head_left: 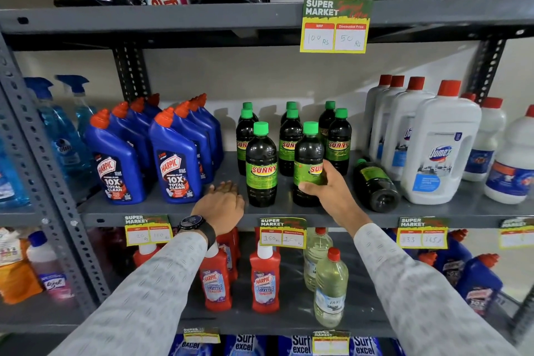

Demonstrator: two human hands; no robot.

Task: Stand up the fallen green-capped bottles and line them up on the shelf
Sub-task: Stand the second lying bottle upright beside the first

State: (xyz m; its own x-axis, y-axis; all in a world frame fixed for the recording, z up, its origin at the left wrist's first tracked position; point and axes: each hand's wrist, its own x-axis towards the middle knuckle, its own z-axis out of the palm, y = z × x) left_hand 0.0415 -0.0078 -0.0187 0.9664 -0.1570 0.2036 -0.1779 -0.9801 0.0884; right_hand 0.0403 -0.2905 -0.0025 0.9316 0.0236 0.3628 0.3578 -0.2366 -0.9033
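Several dark green-capped Sunny bottles stand in rows on the middle grey shelf (173,211). My right hand (329,188) grips the lower body of the front right upright bottle (308,159). Left of it stands another front bottle (261,165). One green-capped bottle (375,182) lies on its side to the right, base toward me, beside the white jugs. My left hand (222,202) rests flat on the shelf's front, fingers apart, holding nothing, just left of the front left bottle.
Blue Harpic bottles (176,162) crowd the left of the same shelf, with blue spray bottles (72,124) beyond them. White Domex jugs (442,147) stand at the right. Price tags (282,233) hang off the shelf edge. Red Harpic bottles (264,280) fill the shelf below.
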